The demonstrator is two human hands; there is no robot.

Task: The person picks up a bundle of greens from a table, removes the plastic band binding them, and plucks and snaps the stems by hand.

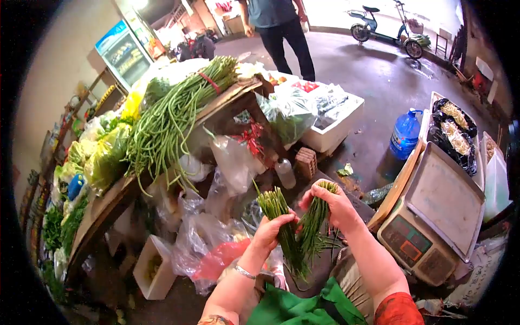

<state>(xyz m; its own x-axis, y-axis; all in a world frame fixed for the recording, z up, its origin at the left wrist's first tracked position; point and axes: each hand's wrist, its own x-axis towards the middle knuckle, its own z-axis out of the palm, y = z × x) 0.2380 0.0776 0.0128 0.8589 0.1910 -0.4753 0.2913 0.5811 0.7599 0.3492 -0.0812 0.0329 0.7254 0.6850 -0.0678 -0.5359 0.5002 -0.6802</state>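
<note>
Towards six o'clock, your stems [277, 206] are deep green with paler tips, above the bright green cloth [311, 306] on your lap. Your right sleeve [400, 310], near half past four, is orange-red. At three, you have a translucent blue bottle [404, 136]; at ten, green long beans [165, 122] with a red band [209, 83].

No wording legible for certain. Fridge [125, 57]: pale marks on blue header [110, 34], too small to read. Blue water jug [405, 134]: label print, blurred. Scale [428, 230]: control panel [406, 241] markings unreadable. Pale surface [479, 279], lower right: dark scrawl-like marks, cannot make out.
</note>
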